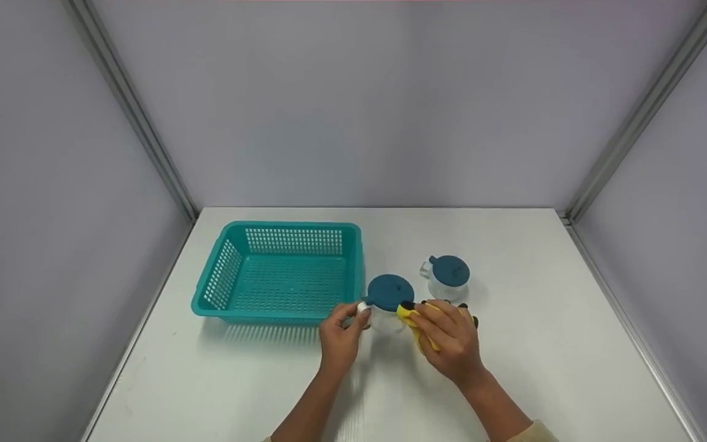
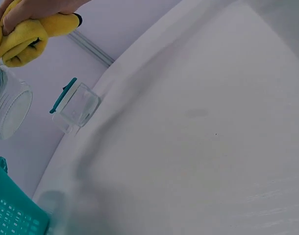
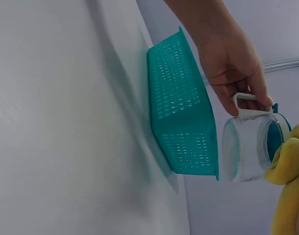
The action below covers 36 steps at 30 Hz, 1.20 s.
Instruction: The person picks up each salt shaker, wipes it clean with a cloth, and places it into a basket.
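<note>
By its white handle, my left hand (image 1: 340,336) holds up a clear glass jar (image 3: 247,147) with a blue-teal lid (image 1: 390,292). The right wrist view shows the fingers curled through that handle, the jar raised off the table. My right hand (image 1: 453,339) grips a bunched yellow cloth (image 2: 27,41) with dark edging, and the cloth touches the jar near its lid. A second glass jar (image 1: 449,277) with the same kind of lid and handle stands upright on the table, just behind my right hand.
A teal plastic basket (image 1: 280,319) with perforated sides sits to the left of the held jar, nothing visible inside. The white table (image 1: 206,380) is bounded by pale grey panels (image 1: 359,110) at the back and both sides.
</note>
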{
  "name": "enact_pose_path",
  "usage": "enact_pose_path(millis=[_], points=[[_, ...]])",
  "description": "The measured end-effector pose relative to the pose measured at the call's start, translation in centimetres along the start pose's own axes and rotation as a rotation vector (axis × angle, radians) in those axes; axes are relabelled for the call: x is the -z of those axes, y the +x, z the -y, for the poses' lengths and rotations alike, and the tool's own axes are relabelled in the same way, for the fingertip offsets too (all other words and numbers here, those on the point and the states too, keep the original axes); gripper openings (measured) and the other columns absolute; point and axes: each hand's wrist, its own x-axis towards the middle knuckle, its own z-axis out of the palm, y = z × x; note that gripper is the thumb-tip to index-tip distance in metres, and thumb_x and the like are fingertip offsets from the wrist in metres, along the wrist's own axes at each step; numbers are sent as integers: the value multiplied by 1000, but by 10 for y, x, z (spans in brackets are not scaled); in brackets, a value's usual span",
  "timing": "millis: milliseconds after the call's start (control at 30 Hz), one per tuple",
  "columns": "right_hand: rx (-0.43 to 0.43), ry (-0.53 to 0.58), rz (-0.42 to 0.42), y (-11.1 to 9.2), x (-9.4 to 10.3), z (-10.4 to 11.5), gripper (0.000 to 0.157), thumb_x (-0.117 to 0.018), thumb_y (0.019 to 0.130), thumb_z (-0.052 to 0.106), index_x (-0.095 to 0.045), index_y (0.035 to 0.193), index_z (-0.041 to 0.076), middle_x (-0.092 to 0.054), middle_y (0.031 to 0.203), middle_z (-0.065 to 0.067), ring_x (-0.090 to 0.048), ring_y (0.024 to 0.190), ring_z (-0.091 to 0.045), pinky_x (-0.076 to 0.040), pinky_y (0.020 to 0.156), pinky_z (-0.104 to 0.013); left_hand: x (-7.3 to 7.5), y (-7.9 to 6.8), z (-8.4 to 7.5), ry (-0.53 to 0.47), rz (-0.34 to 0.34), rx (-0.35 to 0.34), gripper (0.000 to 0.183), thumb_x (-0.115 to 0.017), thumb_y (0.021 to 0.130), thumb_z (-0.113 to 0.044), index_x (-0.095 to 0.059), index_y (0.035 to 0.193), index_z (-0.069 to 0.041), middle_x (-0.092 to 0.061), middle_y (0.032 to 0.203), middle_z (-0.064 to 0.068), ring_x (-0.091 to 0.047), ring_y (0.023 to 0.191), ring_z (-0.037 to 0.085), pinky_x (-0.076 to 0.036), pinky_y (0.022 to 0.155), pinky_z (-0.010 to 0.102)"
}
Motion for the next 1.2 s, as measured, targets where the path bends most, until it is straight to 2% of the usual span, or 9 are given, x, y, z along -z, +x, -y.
enact_pose_path(millis=[167, 400, 567, 767, 967, 1200], points=[[50, 2, 12, 19, 5, -3, 19, -70, 91, 23, -79, 100, 8, -75, 101, -8, -66, 88, -28, -45, 60, -33, -2, 1, 12, 15, 11, 11, 17, -71, 91, -11, -73, 107, -6, -67, 97, 11, -67, 92, 22, -60, 76, 33], [79, 0, 201, 32, 3, -6, 21, -68, 89, 20, -77, 107, 13, -74, 107, -2, -67, 95, -23, -54, 67, -38, -2, -1, 18, 38, 42, 11, 20, -72, 90, -19, -73, 107, -8, -66, 97, 7, -68, 93, 17, -59, 78, 28], [41, 20, 298, 36, -1, -7, 24, -72, 84, 18, -77, 107, 14, -73, 106, 0, -65, 97, -21, -56, 72, -38, 0, -1, 18, 78, 77, -9, 22, -73, 90, -25, -73, 107, -11, -66, 97, 5, -68, 93, 17, -59, 78, 27], [6, 25, 370, 39, -5, -9, 23, -73, 82, 18, -78, 104, 15, -73, 103, 1, -65, 96, -19, -55, 73, -37, 2, 1, 19, 127, 118, -87, 21, -72, 90, -26, -73, 107, -12, -67, 99, 3, -65, 96, 14, -59, 78, 27], [-35, 30, 483, 40, -6, -12, 19, -73, 82, 19, -78, 101, 17, -72, 100, 4, -65, 95, -15, -56, 75, -33, 4, 0, 23, 214, 150, -146, 20, -72, 90, -25, -74, 105, -12, -66, 97, 0, -65, 97, 14, -57, 83, 26], [-114, 24, 591, 40, -9, -18, 19, -74, 82, 20, -78, 100, 19, -73, 99, 5, -66, 95, -14, -57, 78, -33, 3, -4, 26, 267, 190, -167, 22, -72, 90, -29, -75, 103, -12, -67, 95, -1, -65, 92, 11, -58, 80, 25]])
